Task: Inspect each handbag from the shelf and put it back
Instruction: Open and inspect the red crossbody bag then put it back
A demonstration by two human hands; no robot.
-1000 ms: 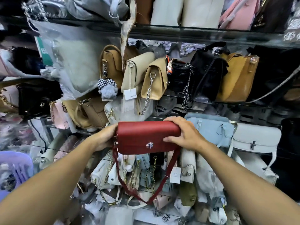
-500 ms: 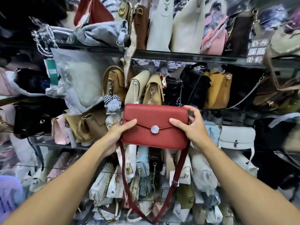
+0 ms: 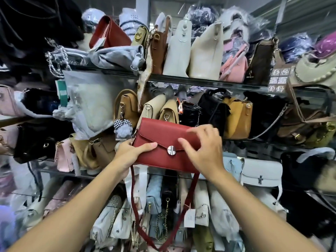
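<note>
I hold a red flap handbag with a round silver clasp in front of the middle shelf, its flap facing me. My left hand grips its left end, thumb lying across the front. My right hand lies over the bag's right part, fingers spread and loosely bent on the flap near the clasp; whether it grips the bag I cannot tell. The bag's dark red strap hangs down in a loop between my forearms.
Glass shelves are packed with handbags: tan and beige ones right behind the red bag, a mustard bag, a white bag at right, cream totes and another red bag above.
The view has tilted up and the red bag has risen, turning its flap and clasp toward me. My right hand has moved from the bag's right end onto the flap.
</note>
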